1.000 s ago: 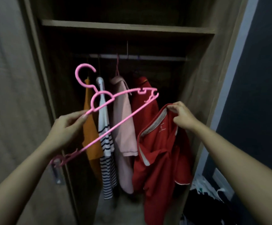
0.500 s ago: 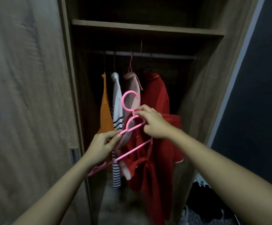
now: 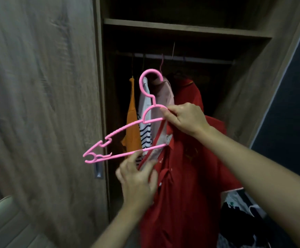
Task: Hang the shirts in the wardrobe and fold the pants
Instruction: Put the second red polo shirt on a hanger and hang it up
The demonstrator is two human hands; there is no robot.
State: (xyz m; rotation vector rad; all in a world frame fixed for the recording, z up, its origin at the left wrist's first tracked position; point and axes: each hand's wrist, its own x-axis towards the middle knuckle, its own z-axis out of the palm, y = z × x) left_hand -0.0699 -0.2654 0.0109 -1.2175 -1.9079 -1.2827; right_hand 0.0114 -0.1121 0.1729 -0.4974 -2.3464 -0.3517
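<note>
My right hand (image 3: 185, 120) pinches the pink plastic hanger (image 3: 124, 128) at the arch below its hook, with the top of a red polo shirt (image 3: 181, 194) bunched under the same hand. The hanger's right half sits inside the shirt's neck; its left half sticks out bare toward the door. My left hand (image 3: 136, 178), blurred, is lower at the shirt's pale collar, pinching it between thumb and fingers just under the hanger's bottom bar. The shirt hangs down in front of the open wardrobe.
On the rail (image 3: 199, 59) hang an orange top (image 3: 133, 122), a striped shirt (image 3: 145, 133), a pale pink shirt (image 3: 163, 97) and another red garment (image 3: 188, 93). The wooden door (image 3: 47, 104) with its handle (image 3: 98, 170) stands at the left. Dark clothes (image 3: 238, 221) lie at the bottom right.
My right hand took over the hanger at its neck and turned it upright. My left hand let go of the hanger arm and dropped to the shirt's collar. The hanger's right end went into the shirt.
</note>
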